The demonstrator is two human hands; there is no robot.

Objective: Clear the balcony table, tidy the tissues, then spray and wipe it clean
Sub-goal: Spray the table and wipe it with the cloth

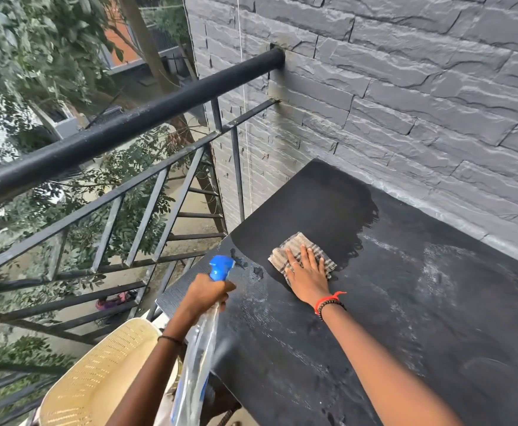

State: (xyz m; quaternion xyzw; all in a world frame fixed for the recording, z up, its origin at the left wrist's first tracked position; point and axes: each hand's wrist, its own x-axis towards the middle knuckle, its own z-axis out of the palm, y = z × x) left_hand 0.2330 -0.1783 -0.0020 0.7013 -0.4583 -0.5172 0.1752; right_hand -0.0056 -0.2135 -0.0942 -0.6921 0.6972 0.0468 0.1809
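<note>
Pressed flat with fingers spread, the right hand [308, 272] is laid on a folded checked cloth [300, 256] at the far left part of the black table [436, 302]. A clear spray bottle [198, 358] with a blue nozzle is gripped by the left hand [207, 292] near the table's left edge. Wet streaks are seen across the tabletop. A cream chair [98, 373] is seen below the railing [113, 133].
</note>
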